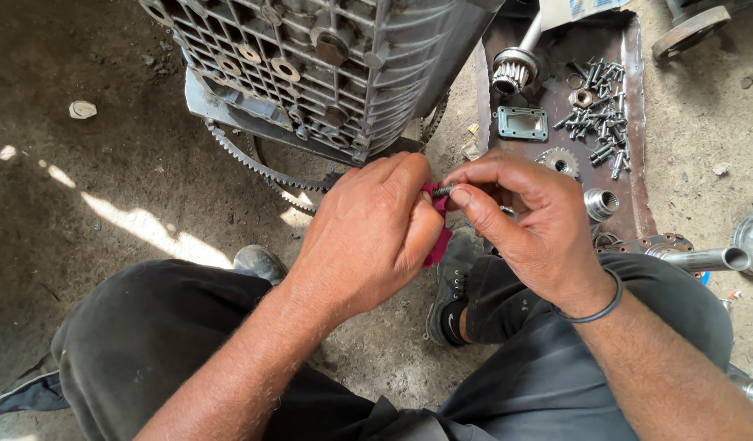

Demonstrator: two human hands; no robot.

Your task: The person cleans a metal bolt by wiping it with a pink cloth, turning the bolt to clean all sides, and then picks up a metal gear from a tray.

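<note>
Bolts (601, 122) fill the rusty tray (635, 175); both hands (368, 237) (532, 224) pinch a red rag (436, 245)

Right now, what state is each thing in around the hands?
left hand: closed around a red rag
right hand: fingers pinching a small threaded bolt against the rag
gearbox housing: tilted on the ground, ribbed side up
ring gear: lying partly under the housing
metal tray: holding loose bolts, a sprocket and a rectangular cover plate

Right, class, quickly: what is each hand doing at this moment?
Left hand: closed around a red cloth.
Right hand: fingers pinched on a small dark bolt at the cloth.
</note>
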